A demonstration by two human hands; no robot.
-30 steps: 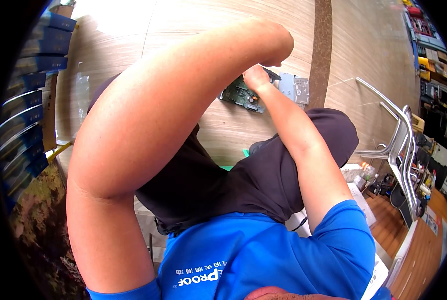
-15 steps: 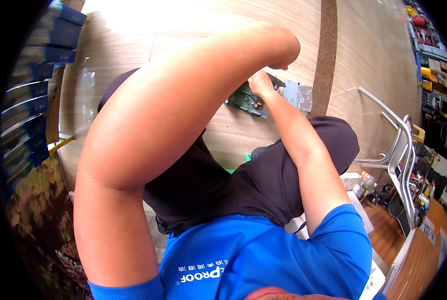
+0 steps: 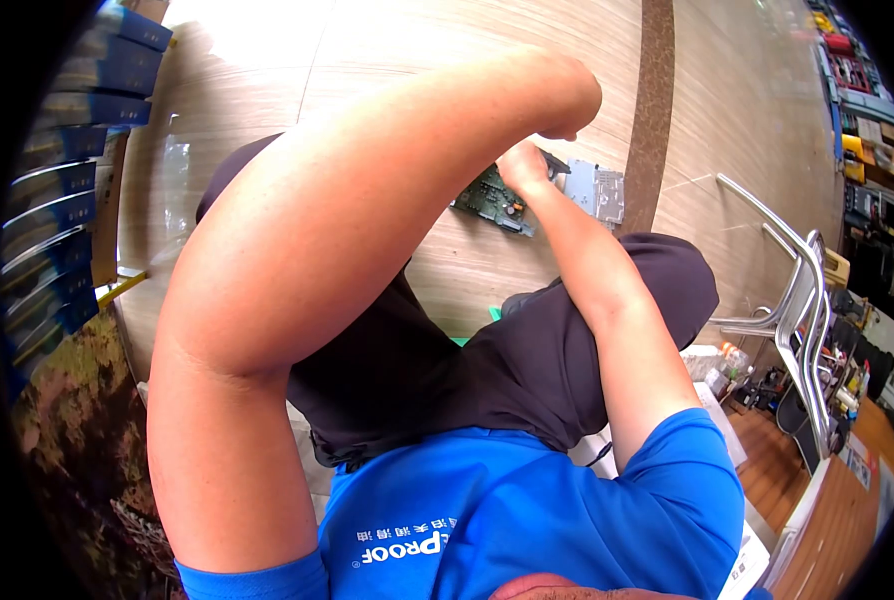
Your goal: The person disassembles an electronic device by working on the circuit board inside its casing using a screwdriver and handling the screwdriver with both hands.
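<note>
A green circuit board [image 3: 495, 205] lies on the floor in front of me, joined or set against a dark part [image 3: 554, 163] and a grey metal plate [image 3: 595, 188]. My right hand [image 3: 523, 168] is closed at the board's upper edge, with its fingers curled over it. Above it, my left hand [image 3: 573, 98] bends down at the wrist. The wrist and forearm cover nearly all of its fingers, so whatever it holds is hidden. My left forearm also blocks part of the board.
Blue boxes [image 3: 117, 65] are stacked at the left. A chromed metal chair frame [image 3: 812, 320] stands on the right, near a wooden surface [image 3: 847, 530] and assorted small items. A dark brown strip [image 3: 652, 110] crosses the tiled floor [image 3: 387, 40]. My bent knees flank the work.
Almost nothing differs. My left forearm and wrist have shifted very slightly, while the board and my right hand stay in place.
</note>
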